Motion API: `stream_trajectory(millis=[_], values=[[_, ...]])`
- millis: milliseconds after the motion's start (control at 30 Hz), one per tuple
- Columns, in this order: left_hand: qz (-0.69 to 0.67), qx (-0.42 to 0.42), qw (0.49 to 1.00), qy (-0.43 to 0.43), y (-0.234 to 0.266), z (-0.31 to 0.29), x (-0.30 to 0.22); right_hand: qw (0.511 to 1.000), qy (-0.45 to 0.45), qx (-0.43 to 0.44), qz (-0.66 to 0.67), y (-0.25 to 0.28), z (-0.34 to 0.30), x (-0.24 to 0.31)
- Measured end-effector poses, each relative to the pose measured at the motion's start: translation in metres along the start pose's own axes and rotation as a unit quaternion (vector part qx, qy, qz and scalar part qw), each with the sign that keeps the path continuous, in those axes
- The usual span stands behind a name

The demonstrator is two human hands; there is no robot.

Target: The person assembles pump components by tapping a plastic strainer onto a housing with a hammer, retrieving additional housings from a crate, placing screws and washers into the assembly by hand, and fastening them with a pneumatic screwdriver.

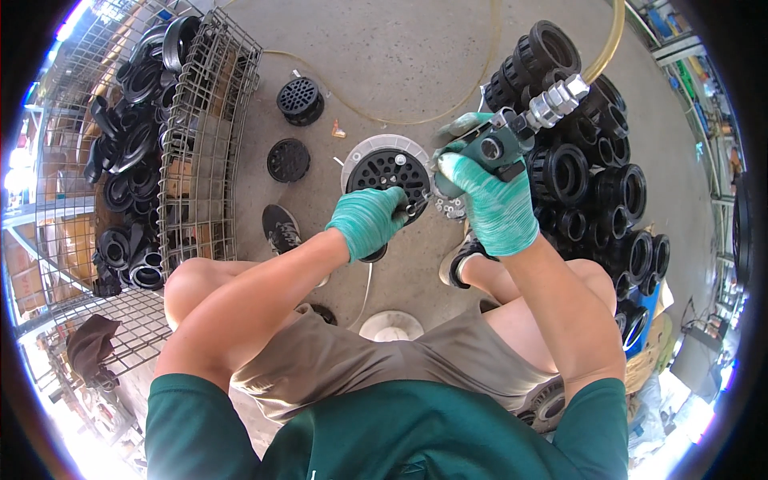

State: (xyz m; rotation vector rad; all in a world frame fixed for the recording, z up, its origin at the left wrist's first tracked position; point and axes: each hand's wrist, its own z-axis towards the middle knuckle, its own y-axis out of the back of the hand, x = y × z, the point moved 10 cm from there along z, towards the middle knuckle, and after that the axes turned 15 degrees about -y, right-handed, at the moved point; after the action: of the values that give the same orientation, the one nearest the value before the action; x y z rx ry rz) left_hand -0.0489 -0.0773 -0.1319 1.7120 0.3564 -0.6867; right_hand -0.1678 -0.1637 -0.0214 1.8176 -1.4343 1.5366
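A round black grate with many holes (376, 170) lies in front of me on a pale grey round base (370, 144). A small light washer-like piece (401, 160) sits on its top. My left hand (366, 222), in a green glove, reaches over the grate's near edge with fingers closed. A small metal piece (413, 210) shows by its fingertips; what they pinch is partly hidden. My right hand (496, 200), gloved too, is wrapped round a dark green air tool (488, 150) right of the grate. A silver hose coupling (556, 102) joins it to a yellowish hose (612, 40).
Two more round grates (301, 100) (288, 160) lie on the floor at left. Small metal nuts or washers (452, 210) are below the tool. Black ringed fittings (564, 172) are piled at right. A wire cage (204, 136) with black rubber-like parts (132, 152) stands at left.
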Motion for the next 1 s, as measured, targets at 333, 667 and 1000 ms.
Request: stream_trajectory(millis=[333, 667, 1000], values=[[-0.017, 0.063, 0.998, -0.004, -0.006, 0.008, 0.006, 0.988, 0.043, 0.108, -0.098, -0.047, -0.017, -0.007], [-0.048, 0.08, 0.995, -0.032, 0.004, 0.001, -0.005, 0.962, 0.078, 0.198, -0.173, -0.066, -0.024, -0.022], [-0.028, 0.098, 0.994, -0.034, 0.009, 0.0, -0.01, 0.932, 0.069, 0.221, -0.281, -0.064, -0.022, -0.034]])
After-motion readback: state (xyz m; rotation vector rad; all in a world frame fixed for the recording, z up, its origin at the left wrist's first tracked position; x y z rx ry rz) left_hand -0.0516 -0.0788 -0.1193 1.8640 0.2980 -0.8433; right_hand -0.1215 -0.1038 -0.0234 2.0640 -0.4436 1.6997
